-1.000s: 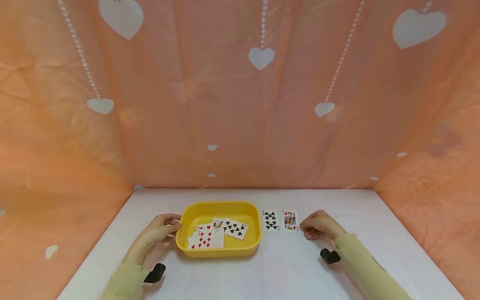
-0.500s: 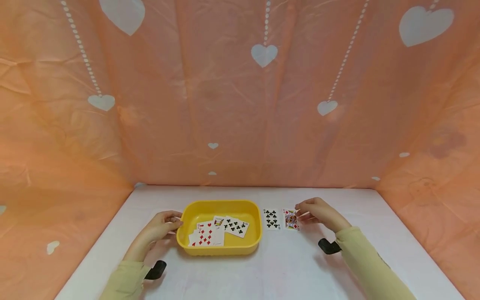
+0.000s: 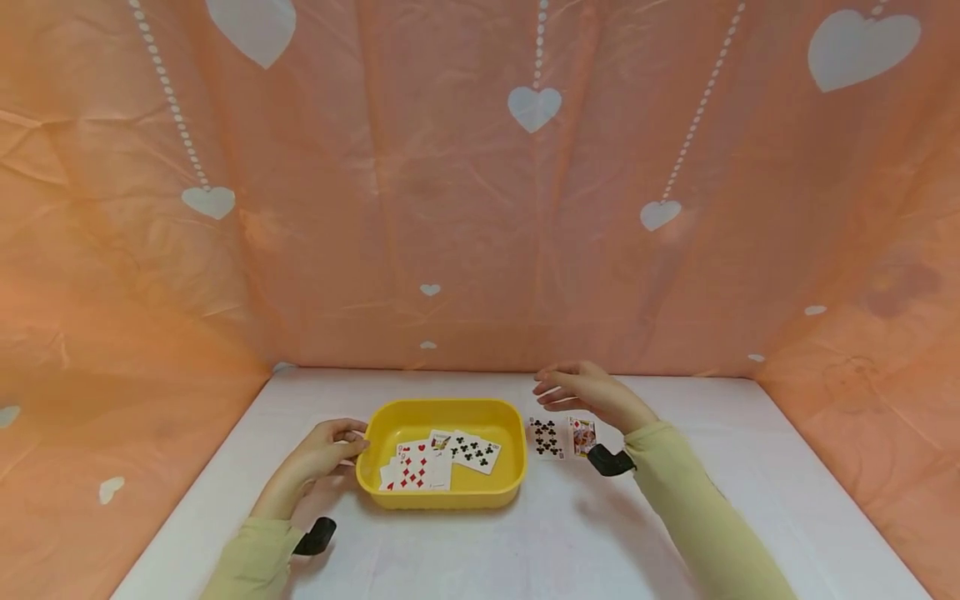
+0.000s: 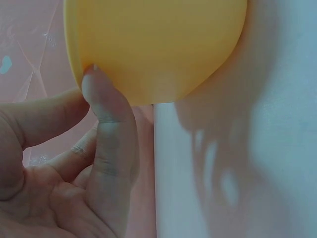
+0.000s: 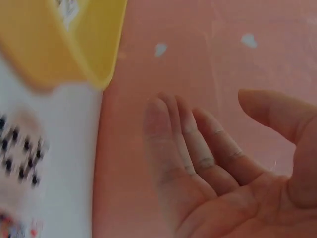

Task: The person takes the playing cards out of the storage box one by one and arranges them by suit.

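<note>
A yellow plastic tub [image 3: 442, 500] stands on the white table, several playing cards [image 3: 416, 473] lying face up and overlapping in it. At the tub's left end, my left hand [image 3: 317, 460] pinches the rim between thumb [image 4: 111, 129] and fingers. My right hand [image 3: 592, 393] is in the air just right of the tub, fingers extended, thumb apart and palm bare in the right wrist view. Below it on the table lie a clubs card [image 3: 547, 438] and, to its right, a red diamond face card [image 3: 583, 435], partly covered by the black wrist device.
An orange-pink curtain [image 3: 465, 250] with white hearts closes off the back and both sides of the white table [image 3: 450, 558]. A black wrist device [image 3: 611, 461] sticks out under the right sleeve, another black device [image 3: 315, 537] under the left.
My right hand has lifted off the face card's right edge and moved left and up, over toward the tub. Both table cards stay in place. The left hand keeps its grip on the rim.
</note>
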